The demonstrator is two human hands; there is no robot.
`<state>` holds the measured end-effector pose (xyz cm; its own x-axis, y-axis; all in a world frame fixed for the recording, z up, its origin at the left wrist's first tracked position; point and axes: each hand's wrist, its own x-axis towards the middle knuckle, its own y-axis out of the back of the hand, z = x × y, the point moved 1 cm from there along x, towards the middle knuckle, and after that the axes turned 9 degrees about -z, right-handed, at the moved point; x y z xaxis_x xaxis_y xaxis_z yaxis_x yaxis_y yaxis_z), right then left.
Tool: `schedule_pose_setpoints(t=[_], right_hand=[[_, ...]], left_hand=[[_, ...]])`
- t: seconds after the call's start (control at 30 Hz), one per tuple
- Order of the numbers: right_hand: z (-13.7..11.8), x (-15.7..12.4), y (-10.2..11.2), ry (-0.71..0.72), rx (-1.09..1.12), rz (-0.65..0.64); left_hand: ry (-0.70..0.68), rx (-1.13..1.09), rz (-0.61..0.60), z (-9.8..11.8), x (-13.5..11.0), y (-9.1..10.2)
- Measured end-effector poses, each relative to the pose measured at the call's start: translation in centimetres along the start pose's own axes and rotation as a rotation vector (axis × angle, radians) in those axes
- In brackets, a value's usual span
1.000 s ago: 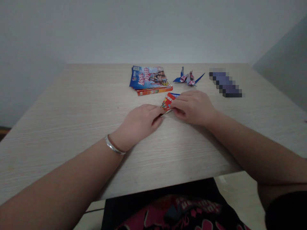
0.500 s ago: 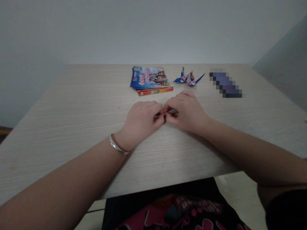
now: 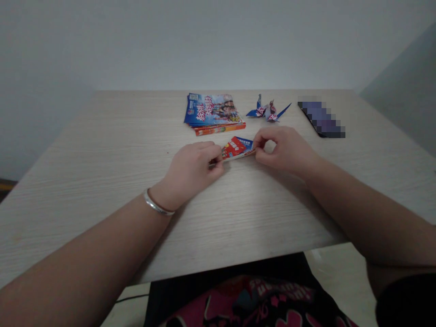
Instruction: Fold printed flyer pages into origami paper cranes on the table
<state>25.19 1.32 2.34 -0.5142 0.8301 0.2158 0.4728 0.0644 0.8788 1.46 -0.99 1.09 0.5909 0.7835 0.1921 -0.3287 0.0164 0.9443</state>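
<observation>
A small folded piece of printed paper (image 3: 236,148), red and blue with a pale lower edge, stretches between my two hands. My left hand (image 3: 197,164) pinches its left end, and a silver bracelet circles that wrist. The right end is pinched between thumb and fingertips of my right hand (image 3: 281,147), whose thumb and forefinger form a ring. The parts of the paper under my fingers are hidden.
Beyond my hands lies a stack of printed leaflets (image 3: 214,110). To its right sit folded paper cranes (image 3: 267,112) in blue and white. A blurred-out phone (image 3: 322,119) rests farther right on the pale wooden table (image 3: 102,181). A wall stands behind.
My hands, which met knuckle to knuckle, have moved apart, the left one leftward and the right one rightward. The red and blue face of the paper now shows between them.
</observation>
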Motion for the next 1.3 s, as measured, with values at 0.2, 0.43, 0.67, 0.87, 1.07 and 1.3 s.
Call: schedule_pose_setpoints(t=[0.2,0.43,0.67,0.87,1.07,1.3], right_hand=[[1.9,0.0,0.3,-0.083,0.104,0.126],[1.1,0.2,-1.6,0.147,0.295,-0.005],[-1.2,0.3,-3.0,0.086,0.263,0.004],[-2.1,0.4,-3.1,0.098,0.386,-0.037],[-1.2,0.3,-2.0,0.052,0.45,-0.036],[0.3,0.4,-1.2,-0.031,0.507,0.007]], left_hand=[[0.067,-0.115,-0.011,-0.8,-0.3,0.0],[0.045,-0.221,0.022,-1.1,-0.1,-0.1],[-0.017,-0.233,0.053,-0.4,-0.1,-0.2],[-0.066,-0.254,0.042,-0.2,-0.2,-0.3],[-0.108,-0.317,0.04,-0.7,-0.3,-0.3],[-0.05,-0.385,-0.019,-1.1,-0.5,0.0]])
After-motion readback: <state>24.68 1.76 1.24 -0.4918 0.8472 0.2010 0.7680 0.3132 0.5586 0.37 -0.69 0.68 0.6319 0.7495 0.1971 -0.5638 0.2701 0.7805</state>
